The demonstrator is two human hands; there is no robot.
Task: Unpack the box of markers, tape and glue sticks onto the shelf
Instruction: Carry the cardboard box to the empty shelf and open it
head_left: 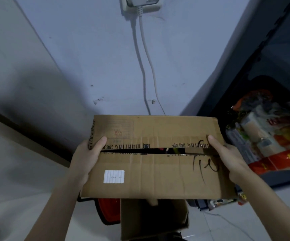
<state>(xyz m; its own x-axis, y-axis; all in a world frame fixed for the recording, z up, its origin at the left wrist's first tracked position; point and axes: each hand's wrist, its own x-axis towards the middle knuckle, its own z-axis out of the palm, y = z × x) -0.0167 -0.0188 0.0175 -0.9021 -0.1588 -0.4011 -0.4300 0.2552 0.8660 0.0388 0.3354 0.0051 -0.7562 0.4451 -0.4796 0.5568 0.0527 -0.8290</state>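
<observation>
A brown cardboard box (pixel 154 171) is held up in front of me, its top flaps closed with a narrow dark gap between them. Black print, a scribble and a white label mark the flaps. My left hand (pixel 86 159) grips the box's left side with the thumb over the top flap. My right hand (pixel 227 159) grips the right side the same way. Something colourful shows faintly through the gap; the contents are otherwise hidden.
A dark shelf unit (pixel 266 70) stands at the right, with a red plastic-wrapped package (pixel 269 136) in it. Two white cables (pixel 146 66) run down the wall from a socket (pixel 140 4). Another cardboard piece (pixel 154 221) and a red object (pixel 108 211) lie below the box.
</observation>
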